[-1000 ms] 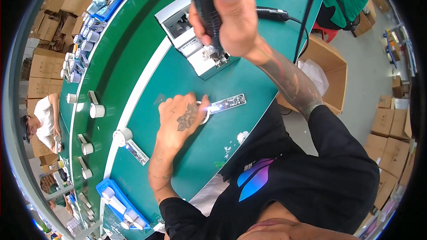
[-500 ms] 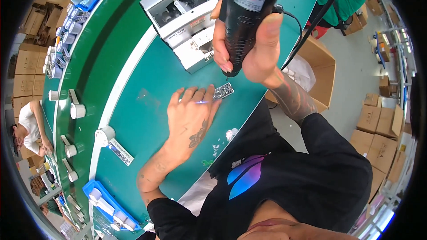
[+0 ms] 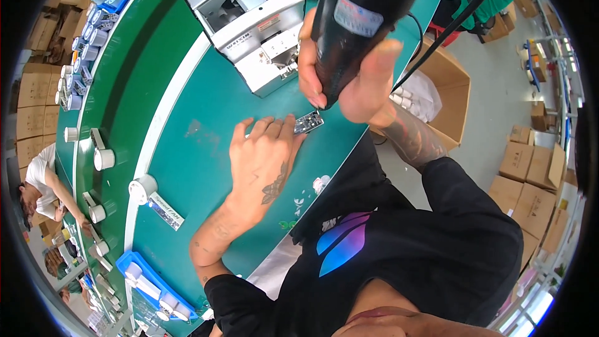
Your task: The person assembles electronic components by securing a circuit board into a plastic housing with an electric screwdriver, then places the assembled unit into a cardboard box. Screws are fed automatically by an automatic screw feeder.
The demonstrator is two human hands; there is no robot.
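My right hand point(image 3: 371, 84) is wrapped round a thick black electric screwdriver point(image 3: 343, 43), held tilted with its narrow end down. The tip is right by the far right end of a small circuit board piece point(image 3: 310, 122); whether it touches cannot be made out. My left hand point(image 3: 265, 153) rests on the green table with its fingers bent, the thumb and index finger pinching the near end of that piece. Beyond both hands stands a white, box-shaped screw feeder point(image 3: 262, 31) with an open top.
A white round-ended device point(image 3: 145, 188) with a printed strip lies left on the table. A blue tray point(image 3: 140, 274) holds similar white parts. Along the left runs a green conveyor belt point(image 3: 143, 87), with a co-worker point(image 3: 47, 181) beyond it. An open cardboard box point(image 3: 458, 103) stands at right; a black cable point(image 3: 458, 19) hangs nearby.
The screwdriver's tip has come down closer to the circuit board piece. My left hand and the piece have shifted slightly left in view. The co-worker's arm has reached toward the belt.
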